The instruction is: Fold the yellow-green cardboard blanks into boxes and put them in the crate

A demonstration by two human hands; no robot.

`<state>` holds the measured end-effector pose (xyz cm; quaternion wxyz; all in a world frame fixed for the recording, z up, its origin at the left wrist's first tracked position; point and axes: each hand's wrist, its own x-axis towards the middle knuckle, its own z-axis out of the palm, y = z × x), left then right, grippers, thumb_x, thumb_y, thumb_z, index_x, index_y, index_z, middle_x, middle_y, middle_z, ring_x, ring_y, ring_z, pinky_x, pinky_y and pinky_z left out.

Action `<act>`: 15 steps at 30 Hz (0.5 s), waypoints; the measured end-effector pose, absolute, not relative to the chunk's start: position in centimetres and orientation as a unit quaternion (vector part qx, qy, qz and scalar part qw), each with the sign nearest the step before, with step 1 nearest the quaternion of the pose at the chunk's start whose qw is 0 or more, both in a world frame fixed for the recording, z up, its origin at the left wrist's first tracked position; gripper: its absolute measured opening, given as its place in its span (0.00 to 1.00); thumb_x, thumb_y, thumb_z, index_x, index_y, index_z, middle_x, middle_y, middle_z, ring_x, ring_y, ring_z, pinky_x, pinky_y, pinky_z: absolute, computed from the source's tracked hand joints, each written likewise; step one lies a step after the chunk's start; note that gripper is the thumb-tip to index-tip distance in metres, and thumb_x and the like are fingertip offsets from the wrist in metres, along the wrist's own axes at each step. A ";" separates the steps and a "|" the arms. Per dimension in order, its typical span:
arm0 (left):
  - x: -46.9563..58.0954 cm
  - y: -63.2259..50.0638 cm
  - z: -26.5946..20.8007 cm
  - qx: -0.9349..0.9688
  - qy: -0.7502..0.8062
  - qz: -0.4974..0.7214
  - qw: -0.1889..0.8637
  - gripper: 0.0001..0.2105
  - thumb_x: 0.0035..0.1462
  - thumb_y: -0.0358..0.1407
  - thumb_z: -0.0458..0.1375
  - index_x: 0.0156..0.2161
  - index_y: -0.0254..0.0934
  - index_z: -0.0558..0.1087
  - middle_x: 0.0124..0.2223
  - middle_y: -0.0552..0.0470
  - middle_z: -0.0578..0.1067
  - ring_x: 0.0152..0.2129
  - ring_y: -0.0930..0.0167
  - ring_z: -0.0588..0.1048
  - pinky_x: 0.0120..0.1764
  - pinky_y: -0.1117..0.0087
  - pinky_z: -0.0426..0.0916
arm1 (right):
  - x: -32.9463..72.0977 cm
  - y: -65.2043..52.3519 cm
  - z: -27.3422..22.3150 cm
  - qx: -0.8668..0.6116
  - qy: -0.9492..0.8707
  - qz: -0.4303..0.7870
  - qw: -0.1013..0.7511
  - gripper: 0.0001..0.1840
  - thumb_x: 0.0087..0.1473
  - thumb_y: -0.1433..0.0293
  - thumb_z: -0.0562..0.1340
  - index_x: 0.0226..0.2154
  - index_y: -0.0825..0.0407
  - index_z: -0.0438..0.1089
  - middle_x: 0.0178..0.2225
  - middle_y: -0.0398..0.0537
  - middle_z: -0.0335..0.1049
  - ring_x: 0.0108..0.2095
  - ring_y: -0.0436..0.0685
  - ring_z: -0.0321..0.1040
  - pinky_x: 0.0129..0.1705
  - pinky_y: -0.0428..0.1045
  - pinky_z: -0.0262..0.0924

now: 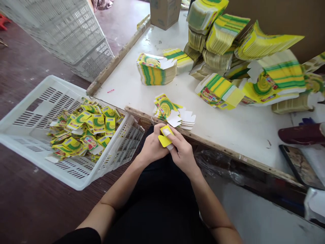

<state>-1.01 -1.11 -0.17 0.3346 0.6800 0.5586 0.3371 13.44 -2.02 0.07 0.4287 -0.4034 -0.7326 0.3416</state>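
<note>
Between my two hands is a small yellow cardboard box [164, 140] with a flap sticking out, held just off the table's front edge. My left hand [154, 145] is closed around its left side. My right hand [181, 145] grips it from the right, with pale wraps on the thumb and a fingertip. Just beyond my hands, a small fanned pile of flat printed cartons [165, 106] lies at the table edge, white flaps toward me. To my left, a white plastic crate [83, 181] holds many yellow-green boxes [98, 122].
Stacks of flat cartons [156, 74] stand on the white table [122, 81], with taller bundles [220, 34] at the back right. A brown cardboard box [165, 13] sits behind. A phone [302, 166] and a dark red cylinder [299, 134] lie right. White crates [76, 34] stand upper left.
</note>
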 end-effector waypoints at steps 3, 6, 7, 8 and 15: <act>-0.9 -1.4 -0.6 0.664 0.562 0.362 0.335 0.29 0.47 0.34 0.62 0.52 0.41 0.53 0.46 0.47 0.73 0.35 0.67 0.78 0.34 0.68 0.72 | 13.4 -1.8 0.0 -0.404 -0.728 0.333 0.443 0.24 0.62 0.76 0.54 0.56 0.41 0.70 0.61 0.48 0.66 0.59 0.59 0.67 0.60 0.56 0.65; -1.1 -1.4 -0.7 0.670 0.562 0.377 0.306 0.25 0.47 0.35 0.63 0.49 0.40 0.58 0.46 0.47 0.72 0.39 0.66 0.77 0.39 0.66 0.72 | 13.5 -1.7 -0.1 -0.412 -0.724 0.335 0.440 0.23 0.61 0.77 0.55 0.55 0.42 0.71 0.59 0.49 0.68 0.58 0.60 0.68 0.58 0.57 0.66; -1.3 -1.3 -0.7 0.673 0.560 0.378 0.299 0.24 0.47 0.35 0.63 0.48 0.39 0.59 0.45 0.47 0.72 0.39 0.66 0.77 0.39 0.66 0.72 | 13.6 -1.7 -0.1 -0.413 -0.729 0.337 0.429 0.23 0.61 0.76 0.55 0.55 0.43 0.71 0.60 0.50 0.68 0.58 0.60 0.68 0.59 0.58 0.66; -1.4 -1.2 -0.6 0.677 0.558 0.378 0.295 0.22 0.47 0.35 0.62 0.47 0.39 0.60 0.44 0.48 0.72 0.39 0.66 0.76 0.40 0.66 0.72 | 13.7 -1.6 -0.1 -0.413 -0.737 0.339 0.414 0.22 0.61 0.75 0.56 0.55 0.43 0.71 0.60 0.50 0.67 0.59 0.61 0.67 0.59 0.58 0.65; -2.3 -0.9 -0.1 0.714 0.538 0.342 0.292 0.21 0.46 0.33 0.61 0.48 0.36 0.66 0.44 0.45 0.75 0.42 0.63 0.77 0.44 0.63 0.73 | 14.4 -1.0 0.1 -0.403 -0.781 0.356 0.318 0.19 0.59 0.74 0.58 0.51 0.46 0.73 0.63 0.52 0.62 0.62 0.62 0.62 0.61 0.59 0.63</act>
